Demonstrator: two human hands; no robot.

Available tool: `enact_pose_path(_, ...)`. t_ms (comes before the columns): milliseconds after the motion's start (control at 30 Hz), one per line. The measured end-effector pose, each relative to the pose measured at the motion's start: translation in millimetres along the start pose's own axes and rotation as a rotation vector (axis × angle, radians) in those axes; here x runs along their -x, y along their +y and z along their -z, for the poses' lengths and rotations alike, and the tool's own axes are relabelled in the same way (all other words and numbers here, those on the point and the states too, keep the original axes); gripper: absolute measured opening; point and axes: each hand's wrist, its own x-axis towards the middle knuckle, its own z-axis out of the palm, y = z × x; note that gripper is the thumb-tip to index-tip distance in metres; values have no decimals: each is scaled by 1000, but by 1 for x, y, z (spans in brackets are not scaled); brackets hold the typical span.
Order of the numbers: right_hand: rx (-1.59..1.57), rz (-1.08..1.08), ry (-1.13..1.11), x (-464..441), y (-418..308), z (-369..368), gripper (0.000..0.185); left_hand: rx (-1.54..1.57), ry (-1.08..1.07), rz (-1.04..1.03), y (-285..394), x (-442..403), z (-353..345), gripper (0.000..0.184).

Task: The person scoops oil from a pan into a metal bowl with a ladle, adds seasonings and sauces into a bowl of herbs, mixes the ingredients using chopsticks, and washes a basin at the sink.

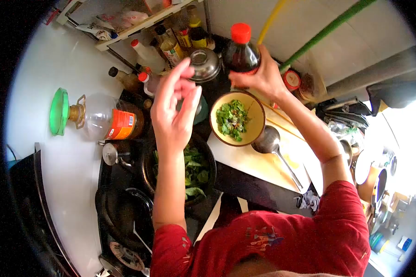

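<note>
My right hand is wrapped round a dark bottle with a red cap, at the back of the counter. Left of it, my left hand is raised with its fingers loosely curved and apart, holding nothing. Just below the bottle, a yellow bowl with a brown rim holds chopped green herbs. A metal ladle lies beside the bowl on a white cutting board. Partly hidden behind my left forearm is a dark pot containing green leaves.
An upturned metal bowl sits near several condiment bottles under a shelf. At left is a large oil jug with a green cap. A black pan is at lower left. Yellow and green poles slant at the back.
</note>
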Motion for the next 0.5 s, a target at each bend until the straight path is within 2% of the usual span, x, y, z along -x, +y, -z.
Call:
enact_pose_path(33, -105, -50, -116, 17, -12, 9, 87, -104, -54, -117, 5, -8, -5, 42)
enact_pose_path(100, -161, -100, -210, 54, -29, 22, 89, -354, -128, -303, 23, -16, -18, 42)
enact_pose_path(167, -8, -23, -269, 85, -33, 32, 90, -441, -238, -405, 39, -14, -33, 41)
enact_pose_path(200, -43, 0, -292, 98, -36, 36, 88, -508, -303, -484, 43, -11, -39, 40)
enact_pose_path(300, -86, -29, -303, 127, -45, 54, 84, -520, -426, -513, 49, 11, -53, 36)
enact_pose_path(400, -54, -14, -307, 153, -40, 67, 83, -661, -478, -674, 63, 24, -64, 35)
enact_pose_path(500, -69, -80, -327, 171, -44, 78, 82, -799, -564, -728, 77, 31, -73, 33)
